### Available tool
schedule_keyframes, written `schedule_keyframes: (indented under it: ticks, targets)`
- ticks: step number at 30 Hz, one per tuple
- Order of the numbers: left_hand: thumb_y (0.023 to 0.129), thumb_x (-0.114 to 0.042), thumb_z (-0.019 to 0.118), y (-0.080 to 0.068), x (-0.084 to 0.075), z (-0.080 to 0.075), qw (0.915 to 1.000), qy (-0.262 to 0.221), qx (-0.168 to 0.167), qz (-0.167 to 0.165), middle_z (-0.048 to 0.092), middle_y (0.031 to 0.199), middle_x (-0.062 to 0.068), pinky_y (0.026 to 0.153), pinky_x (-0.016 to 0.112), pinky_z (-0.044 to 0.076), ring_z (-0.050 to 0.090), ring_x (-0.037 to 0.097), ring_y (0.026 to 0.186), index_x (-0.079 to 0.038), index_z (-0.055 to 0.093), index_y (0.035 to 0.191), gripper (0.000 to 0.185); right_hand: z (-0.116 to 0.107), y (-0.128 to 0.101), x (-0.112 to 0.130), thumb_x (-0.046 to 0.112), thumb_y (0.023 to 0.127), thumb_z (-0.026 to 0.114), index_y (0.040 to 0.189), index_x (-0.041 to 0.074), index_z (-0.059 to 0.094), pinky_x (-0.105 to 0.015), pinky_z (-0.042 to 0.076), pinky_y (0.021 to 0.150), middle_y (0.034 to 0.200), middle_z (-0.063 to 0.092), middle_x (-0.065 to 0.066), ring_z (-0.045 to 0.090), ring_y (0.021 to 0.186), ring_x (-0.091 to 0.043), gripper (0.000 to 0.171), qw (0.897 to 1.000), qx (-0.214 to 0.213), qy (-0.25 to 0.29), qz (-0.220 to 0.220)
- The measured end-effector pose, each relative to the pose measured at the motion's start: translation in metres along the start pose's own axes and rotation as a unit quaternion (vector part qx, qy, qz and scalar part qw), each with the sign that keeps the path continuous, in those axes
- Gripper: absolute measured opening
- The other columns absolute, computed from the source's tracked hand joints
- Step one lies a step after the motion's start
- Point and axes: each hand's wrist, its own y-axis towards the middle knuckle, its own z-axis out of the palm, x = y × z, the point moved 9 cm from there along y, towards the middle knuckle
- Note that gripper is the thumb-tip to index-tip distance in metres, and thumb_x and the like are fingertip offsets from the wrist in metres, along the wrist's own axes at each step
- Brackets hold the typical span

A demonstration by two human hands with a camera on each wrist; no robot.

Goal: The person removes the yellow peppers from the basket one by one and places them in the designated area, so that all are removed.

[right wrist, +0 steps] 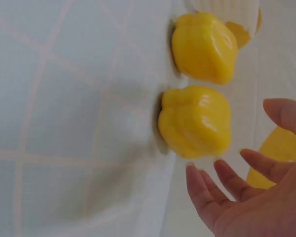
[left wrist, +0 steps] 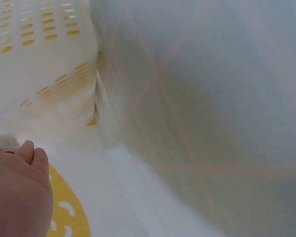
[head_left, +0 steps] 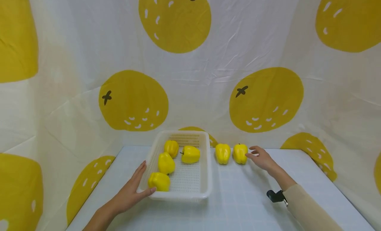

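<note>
A white plastic basket point(head_left: 205, 178) with slotted walls stands on the table, several yellow bell peppers point(head_left: 190, 154) lying inside it. At its left front corner, my left hand point(head_left: 130, 192) rests against the side, thumb stretched over the near rim. To the right of the basket, two more yellow peppers sit side by side: the nearer-to-basket pepper point(head_left: 223, 154) and the outer pepper point(head_left: 240, 154). My right hand point(head_left: 262, 159) is spread beside the outer pepper; in the right wrist view a small gap separates the fingertips point(right wrist: 192, 173) from that pepper.
The table point(head_left: 238, 204) has a pale blue checked cover. Behind it and at both sides hangs a white cloth point(head_left: 202, 92) printed with large yellow fruit. A black device point(head_left: 275, 196) is strapped at the right wrist, beside a beige sleeve point(head_left: 306, 207).
</note>
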Motion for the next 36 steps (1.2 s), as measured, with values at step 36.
schedule_keyframes:
  ticks: [36]
  targets:
    - [0.091,-0.061,0.067,0.002,0.009,0.005,0.9996,-0.010,0.010,-0.025,0.003,0.173,0.005,0.116,0.071,0.020,0.015,0.041,0.155,-0.012,0.011,0.165,0.105,0.063,-0.052,0.114,0.035,0.094,0.074,0.143,0.012,0.054,-0.046,0.059,0.092,0.143,0.056,-0.015,0.059,0.120,-0.032,0.058,0.985,0.063,0.069,-0.145]
